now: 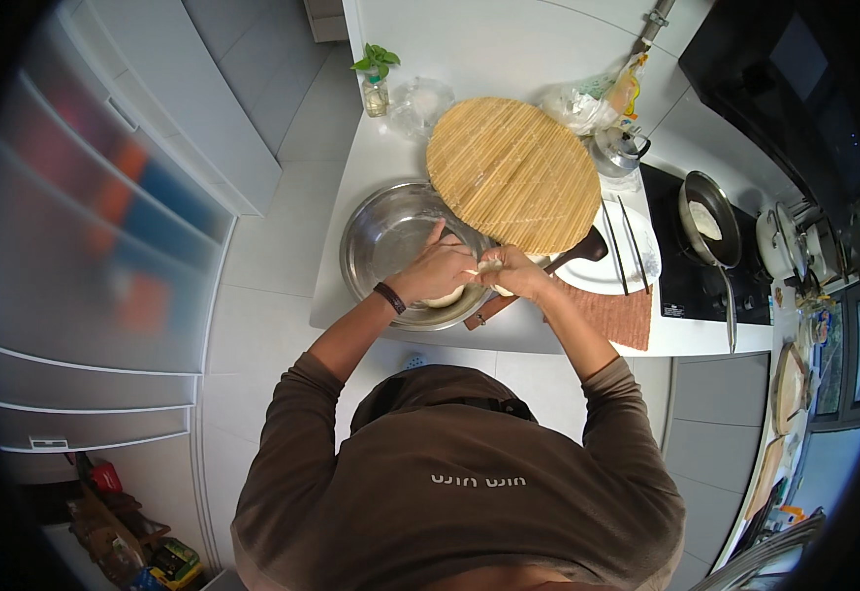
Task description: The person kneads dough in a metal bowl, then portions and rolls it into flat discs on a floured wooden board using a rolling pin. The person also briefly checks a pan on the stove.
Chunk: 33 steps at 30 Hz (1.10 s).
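My left hand [436,270] reaches over a steel bowl [367,221], its fingertips touching dough at the bowl's right side. A pale lump of dough [444,298] lies in the bowl below that palm. With my right hand [515,272] I grip a piece of dough [490,267] near the rim, close against the left fingers. Behind the hands, a round slatted board [515,170] overlaps the bowl's edge. A dark ladle or spatula [588,247] lies partly under my right wrist; a wooden handle [485,314] shows nearer the counter edge.
To the right, a white plate [640,236] bears two dark chopsticks [614,247] above a brown cloth [611,314]. A frying pan [729,229] with pale flat dough sits on the black cooktop [670,281]. A metal kettle [616,150] and a plant jar [375,96] stand at the back.
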{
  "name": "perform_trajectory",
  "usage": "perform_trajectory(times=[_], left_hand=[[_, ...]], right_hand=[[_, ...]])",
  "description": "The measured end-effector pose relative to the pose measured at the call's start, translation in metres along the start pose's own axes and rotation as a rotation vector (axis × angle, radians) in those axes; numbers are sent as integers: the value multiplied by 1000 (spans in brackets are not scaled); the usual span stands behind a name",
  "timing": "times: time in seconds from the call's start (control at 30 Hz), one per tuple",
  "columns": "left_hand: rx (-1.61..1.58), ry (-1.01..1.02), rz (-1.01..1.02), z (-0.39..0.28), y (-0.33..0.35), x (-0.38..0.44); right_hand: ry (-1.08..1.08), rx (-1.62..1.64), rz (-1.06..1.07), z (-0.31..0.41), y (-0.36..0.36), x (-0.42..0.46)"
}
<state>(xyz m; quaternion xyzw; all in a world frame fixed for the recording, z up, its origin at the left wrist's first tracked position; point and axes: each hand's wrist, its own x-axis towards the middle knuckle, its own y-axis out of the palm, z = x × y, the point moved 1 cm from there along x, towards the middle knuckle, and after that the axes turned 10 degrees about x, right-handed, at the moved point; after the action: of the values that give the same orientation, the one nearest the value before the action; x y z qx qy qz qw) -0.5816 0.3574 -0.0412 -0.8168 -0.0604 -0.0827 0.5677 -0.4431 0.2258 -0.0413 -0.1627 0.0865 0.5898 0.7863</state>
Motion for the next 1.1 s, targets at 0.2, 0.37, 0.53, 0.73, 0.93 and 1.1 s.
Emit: perform_trajectory(times=[0.2,0.37,0.53,0.73,0.93,1.1], left_hand=[[-237,-116,42,47,11,-20],[-28,-64,-51,25,7,-39],[258,-15,227,2,17,-31],[444,151,-451,-21,-65,-18],[513,244,-190,8,18,-46],[-498,-557,-372,80,1,33]], right_hand=[[57,615,347,18,-6,-45],[-554,1167,53,35,-49,-137],[-483,1494,-251,10,-47,-135],[-489,1579,-329,-14,-42,-151],[-466,1609,-443,-31,-44,-156],[-461,1785,-549,-26,-37,-160]])
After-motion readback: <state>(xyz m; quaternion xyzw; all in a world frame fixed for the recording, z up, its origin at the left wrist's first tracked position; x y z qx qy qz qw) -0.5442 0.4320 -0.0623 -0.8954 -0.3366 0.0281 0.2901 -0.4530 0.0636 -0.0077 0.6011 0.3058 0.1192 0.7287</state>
